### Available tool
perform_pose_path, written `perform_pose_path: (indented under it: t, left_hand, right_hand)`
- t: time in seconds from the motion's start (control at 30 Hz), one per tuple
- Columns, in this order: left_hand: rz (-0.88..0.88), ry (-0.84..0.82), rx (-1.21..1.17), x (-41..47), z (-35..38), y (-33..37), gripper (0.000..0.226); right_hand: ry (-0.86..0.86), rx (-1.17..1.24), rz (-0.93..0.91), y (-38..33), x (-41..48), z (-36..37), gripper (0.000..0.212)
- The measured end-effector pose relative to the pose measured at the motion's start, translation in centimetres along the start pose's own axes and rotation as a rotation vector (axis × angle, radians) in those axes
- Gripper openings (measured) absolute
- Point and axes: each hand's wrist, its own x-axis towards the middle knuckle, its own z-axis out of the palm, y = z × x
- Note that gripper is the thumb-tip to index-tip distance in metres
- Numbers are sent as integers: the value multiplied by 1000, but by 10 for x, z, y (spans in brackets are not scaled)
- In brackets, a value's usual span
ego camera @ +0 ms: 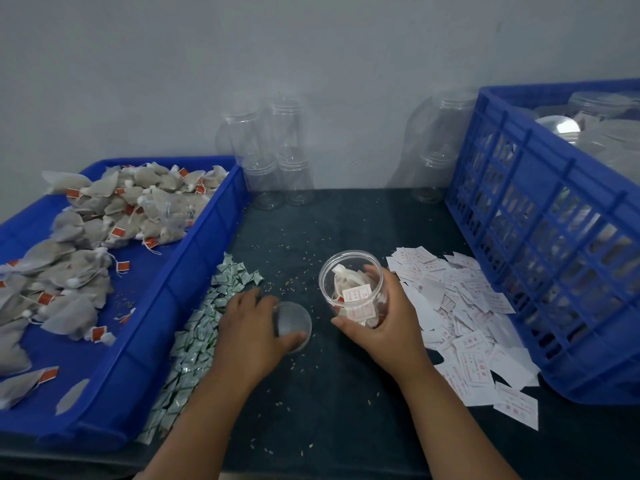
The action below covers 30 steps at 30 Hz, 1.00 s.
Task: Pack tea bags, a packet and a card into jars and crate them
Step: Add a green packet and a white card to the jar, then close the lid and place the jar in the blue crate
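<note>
At six o'clock on the counter (346, 230), the right hand (382, 327) wraps the tilted, filled jar (351, 289); at nine o'clock of it, the left hand (249, 327) grips a clear lid (292, 322), palm down.

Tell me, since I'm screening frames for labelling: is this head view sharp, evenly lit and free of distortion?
Head view: dim, flat light with no hard shadows; wide-angle bending tilts the blue crate and tray outward; the empty clear jars at the back look soft and nearly vanish against the wall; the left hand on the lid is slightly smeared; the right hand and its jar are sharper.
</note>
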Motion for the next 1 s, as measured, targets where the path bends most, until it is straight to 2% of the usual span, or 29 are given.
perform_pose_path:
  t: [0.13,0.17,0.23,0.27,0.37,0.43,0.47,0.53,0.63,0.7,1.0]
  left_hand:
    - [-83,151,-411,-3,-2,9,73]
    - [-97,187,-536,-2,-3,10,63]
    - [-89,276,-755,0,-8,12,29]
    - [-74,300,-861,1,-12,14,24]
    - [6,219,-1224,0,-27,27,31]
    - [89,109,-1321,-2,-38,33,30]
    - [167,68,-1251,-3,-43,34,34]
    - [324,-2,-967,-8,-51,37,46]
    - [539,19,-668,-14,-56,45,50]
    - [556,31,-532,-15,-61,50,50]
    - [534,24,-279,-9,-76,66,75]
  right_hand:
    - [-9,-1,9,-3,-2,0,80]
    - [-18,2,9,-4,-3,1,80]
    - [-44,30,17,-4,-6,3,80]
    - [-63,43,27,-4,-8,4,81]
    - [-118,24,32,-4,-11,9,82]
    - [-147,-21,16,-5,-12,11,83]
    - [-154,-44,7,-6,-11,11,83]
    - [-148,-64,5,-8,-9,12,82]
    - [-129,-40,10,-6,-8,12,78]
    - [-127,-29,13,-4,-8,12,78]
    - [-105,-54,68,-2,-8,12,79]
